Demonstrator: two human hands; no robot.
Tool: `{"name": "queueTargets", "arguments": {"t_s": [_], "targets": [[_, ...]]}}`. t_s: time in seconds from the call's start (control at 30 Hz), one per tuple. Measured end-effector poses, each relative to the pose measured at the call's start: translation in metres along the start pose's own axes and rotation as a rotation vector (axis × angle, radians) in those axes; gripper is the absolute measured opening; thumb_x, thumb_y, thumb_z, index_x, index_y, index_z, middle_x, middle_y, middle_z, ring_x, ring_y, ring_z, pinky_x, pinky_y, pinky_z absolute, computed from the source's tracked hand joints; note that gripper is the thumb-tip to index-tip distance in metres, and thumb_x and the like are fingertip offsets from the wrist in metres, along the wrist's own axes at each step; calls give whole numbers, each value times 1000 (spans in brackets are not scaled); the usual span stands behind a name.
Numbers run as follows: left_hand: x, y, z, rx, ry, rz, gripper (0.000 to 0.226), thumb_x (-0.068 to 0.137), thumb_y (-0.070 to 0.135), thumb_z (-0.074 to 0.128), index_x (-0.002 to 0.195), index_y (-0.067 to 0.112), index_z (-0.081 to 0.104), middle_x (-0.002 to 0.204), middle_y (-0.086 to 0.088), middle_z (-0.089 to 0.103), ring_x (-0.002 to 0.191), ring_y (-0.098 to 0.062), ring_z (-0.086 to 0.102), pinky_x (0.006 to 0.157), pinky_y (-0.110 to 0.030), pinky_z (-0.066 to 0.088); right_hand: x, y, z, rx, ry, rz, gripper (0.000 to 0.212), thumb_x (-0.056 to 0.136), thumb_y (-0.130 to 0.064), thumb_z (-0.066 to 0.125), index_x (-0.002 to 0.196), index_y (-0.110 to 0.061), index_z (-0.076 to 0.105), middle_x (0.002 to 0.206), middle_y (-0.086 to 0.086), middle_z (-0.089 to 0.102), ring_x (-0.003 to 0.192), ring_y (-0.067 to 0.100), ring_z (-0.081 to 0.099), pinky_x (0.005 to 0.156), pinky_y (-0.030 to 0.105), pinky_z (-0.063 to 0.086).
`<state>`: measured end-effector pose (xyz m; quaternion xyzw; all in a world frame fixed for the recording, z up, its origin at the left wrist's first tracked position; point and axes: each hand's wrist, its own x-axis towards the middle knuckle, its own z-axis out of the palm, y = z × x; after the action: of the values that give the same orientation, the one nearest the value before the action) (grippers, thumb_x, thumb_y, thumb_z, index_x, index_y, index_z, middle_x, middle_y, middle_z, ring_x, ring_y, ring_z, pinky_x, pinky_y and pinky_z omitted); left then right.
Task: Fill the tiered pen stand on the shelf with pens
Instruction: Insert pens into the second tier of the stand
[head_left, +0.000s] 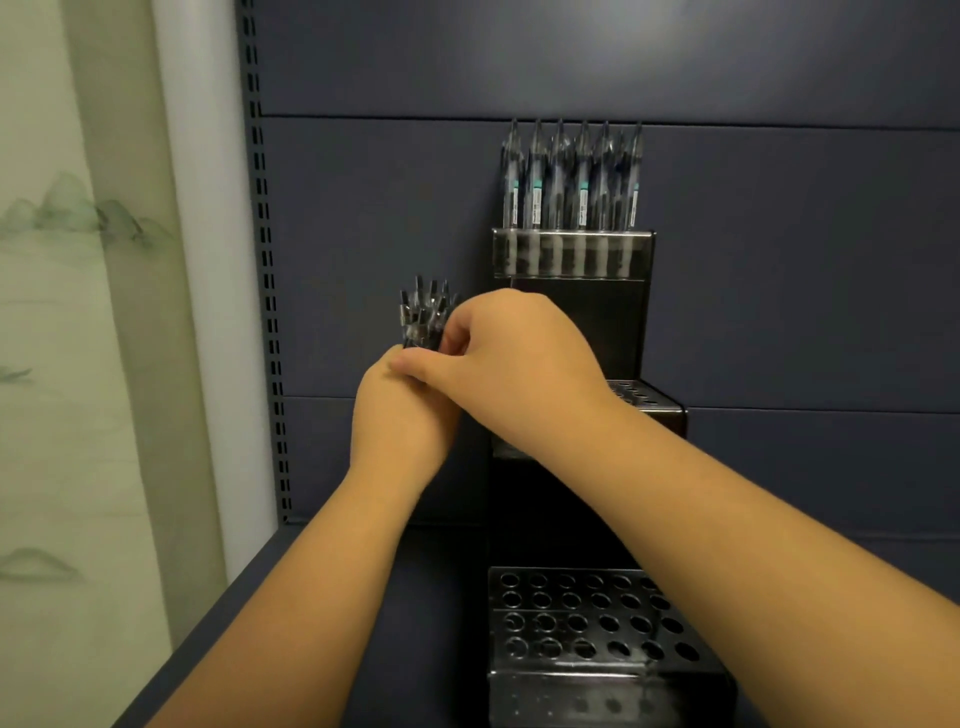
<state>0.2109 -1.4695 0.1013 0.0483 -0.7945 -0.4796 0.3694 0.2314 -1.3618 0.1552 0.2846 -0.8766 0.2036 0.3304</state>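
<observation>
Pens (570, 176) fill the stand's (571, 623) top tier above the hands; lower holes empty. Left hand (402, 415) grips a pen bundle (423, 314); right hand (514, 358) pinches it, fingertips hidden.

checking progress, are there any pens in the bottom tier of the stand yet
No, the bottom tier shows only empty holes; pens stand only in the top tier.

pen stand (571, 260): top tier full | pen bundle (423, 314): upright, left of stand

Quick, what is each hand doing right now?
Left hand: grips a bundle of pens upright, beside the pen stand.
Right hand: fingers curled onto that same bundle, pinching at the pens.
</observation>
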Motion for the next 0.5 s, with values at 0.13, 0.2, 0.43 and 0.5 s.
{"name": "queueTargets", "arguments": {"t_s": [0.13,0.2,0.43,0.5], "targets": [[-1,-3,-2,91,57,52,28,97,6,46,72,19,43,63,-1,47,52,-13,39,40,-21,30,1,-3,3,34,22,23,47,90,-61,60,68,-21,70,64,-4,66,65,10,63,72,27,47],[2,-5,-2,130,85,84,21,97,5,46,77,12,47,65,1,46,54,-11,37,39,-16,35,0,-6,4,33,31,21,46,90,-62,59,68,-21,68,64,-4,66,64,10,62,72,29,54],[-5,-1,-4,213,141,99,26,93,10,53,75,23,39,72,7,46,59,-6,41,47,-21,24,1,-7,7,46,42,48,48,94,-50,57,59,-20,43,55,-3,46,53,13,47,48,28,28],[-5,-3,-3,183,134,96,29,93,11,53,73,24,37,71,7,46,59,-5,40,47,-21,23,1,-5,8,62,14,32,47,96,-47,57,61,-18,44,56,-2,47,53,14,46,48,28,27]]}}
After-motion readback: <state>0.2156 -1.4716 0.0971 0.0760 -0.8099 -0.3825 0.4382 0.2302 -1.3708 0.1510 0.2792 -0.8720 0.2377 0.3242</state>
